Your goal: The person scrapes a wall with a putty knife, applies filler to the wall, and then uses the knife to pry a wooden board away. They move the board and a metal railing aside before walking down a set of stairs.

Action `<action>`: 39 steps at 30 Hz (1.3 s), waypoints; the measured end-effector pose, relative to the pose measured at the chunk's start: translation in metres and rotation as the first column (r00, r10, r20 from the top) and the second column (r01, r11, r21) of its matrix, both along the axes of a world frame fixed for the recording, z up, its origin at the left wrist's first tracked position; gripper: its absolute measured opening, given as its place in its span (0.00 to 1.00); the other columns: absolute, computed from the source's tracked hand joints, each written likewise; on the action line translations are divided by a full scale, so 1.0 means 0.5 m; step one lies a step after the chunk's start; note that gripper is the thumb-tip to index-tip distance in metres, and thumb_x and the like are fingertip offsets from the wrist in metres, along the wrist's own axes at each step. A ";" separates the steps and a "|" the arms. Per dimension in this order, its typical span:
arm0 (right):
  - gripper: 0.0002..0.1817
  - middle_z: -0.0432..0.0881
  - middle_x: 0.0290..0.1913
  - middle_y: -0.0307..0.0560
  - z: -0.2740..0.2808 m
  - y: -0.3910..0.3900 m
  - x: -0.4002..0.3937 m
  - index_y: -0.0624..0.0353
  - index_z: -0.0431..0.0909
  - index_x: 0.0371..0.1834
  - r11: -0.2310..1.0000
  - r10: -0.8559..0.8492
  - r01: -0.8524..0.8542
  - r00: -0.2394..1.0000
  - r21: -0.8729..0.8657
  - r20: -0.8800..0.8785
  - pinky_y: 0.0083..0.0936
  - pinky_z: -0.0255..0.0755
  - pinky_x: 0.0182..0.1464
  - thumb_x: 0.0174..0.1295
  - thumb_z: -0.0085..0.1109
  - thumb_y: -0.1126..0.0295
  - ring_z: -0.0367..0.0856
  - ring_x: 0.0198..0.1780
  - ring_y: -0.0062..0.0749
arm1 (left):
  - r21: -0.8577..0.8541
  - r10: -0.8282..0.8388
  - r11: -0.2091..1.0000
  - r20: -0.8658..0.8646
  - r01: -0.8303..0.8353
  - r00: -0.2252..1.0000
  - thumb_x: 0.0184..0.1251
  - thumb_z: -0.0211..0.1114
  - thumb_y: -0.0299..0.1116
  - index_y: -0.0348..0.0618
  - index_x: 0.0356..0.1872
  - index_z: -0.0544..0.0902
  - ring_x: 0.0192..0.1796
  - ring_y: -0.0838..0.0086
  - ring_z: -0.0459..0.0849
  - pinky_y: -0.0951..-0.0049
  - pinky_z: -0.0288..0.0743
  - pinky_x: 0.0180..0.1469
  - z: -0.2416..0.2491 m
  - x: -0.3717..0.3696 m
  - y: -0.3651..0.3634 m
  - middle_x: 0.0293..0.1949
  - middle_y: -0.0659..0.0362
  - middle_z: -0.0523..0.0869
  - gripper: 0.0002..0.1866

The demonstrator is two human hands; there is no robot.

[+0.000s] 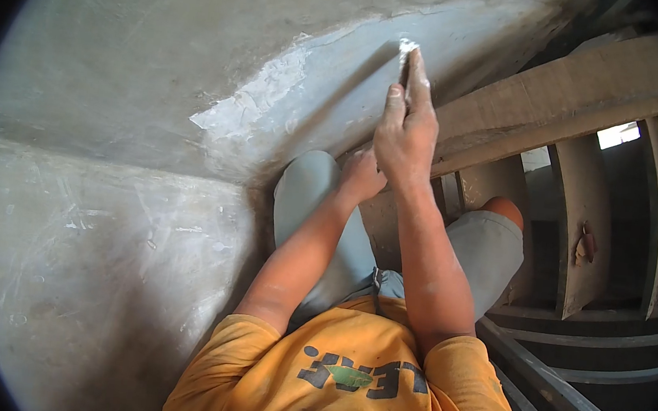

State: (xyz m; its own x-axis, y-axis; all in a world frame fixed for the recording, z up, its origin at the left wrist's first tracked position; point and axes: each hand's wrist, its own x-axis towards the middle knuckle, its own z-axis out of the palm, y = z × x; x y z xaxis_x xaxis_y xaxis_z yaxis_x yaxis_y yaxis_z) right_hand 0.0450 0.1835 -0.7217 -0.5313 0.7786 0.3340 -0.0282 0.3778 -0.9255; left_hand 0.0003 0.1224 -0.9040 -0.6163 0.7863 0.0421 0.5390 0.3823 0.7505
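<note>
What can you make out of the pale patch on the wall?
The pale patch is a long, slanting, bluish-grey area on the duller wall, plaster-like and mostly smooth. Its lower-left end is ragged and whiter, and a dark shadow crosses it. The right hand holds a white-smeared tool before it; contact is unclear.

an orange short-sleeved t-shirt point(380, 336) with dark lettering and a green leaf print point(350, 377), plus grey shorts point(483, 252)
</note>
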 end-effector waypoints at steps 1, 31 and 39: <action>0.27 0.69 0.77 0.60 -0.009 -0.010 0.003 0.65 0.62 0.80 1.000 0.015 -0.015 0.999 -0.006 0.043 0.33 0.62 0.77 0.78 0.46 0.73 0.69 0.77 0.43 | 0.031 -0.015 0.999 0.019 0.014 1.000 0.66 0.66 0.37 0.43 0.68 0.74 0.53 0.43 0.85 0.45 0.76 0.58 0.007 -0.001 0.001 0.45 0.44 0.90 0.29; 0.27 0.83 0.47 0.50 -0.011 0.051 -0.029 0.63 0.64 0.79 0.993 -0.046 0.047 0.999 -0.104 0.012 0.24 0.77 0.44 0.79 0.44 0.70 0.81 0.39 0.30 | 0.375 -0.164 0.923 0.598 -0.093 0.785 0.66 0.68 0.35 0.41 0.68 0.74 0.49 0.54 0.88 0.54 0.80 0.54 0.019 0.015 0.006 0.39 0.53 0.92 0.29; 0.26 0.83 0.61 0.64 -0.083 -0.121 0.057 0.57 0.72 0.75 0.964 0.243 -0.265 0.889 0.004 0.387 0.36 0.75 0.64 0.73 0.54 0.73 0.83 0.62 0.59 | 0.624 -0.337 0.689 0.725 -0.368 0.600 0.70 0.66 0.31 0.36 0.59 0.79 0.44 0.71 0.87 0.67 0.81 0.51 0.030 0.006 -0.068 0.44 0.54 0.90 0.19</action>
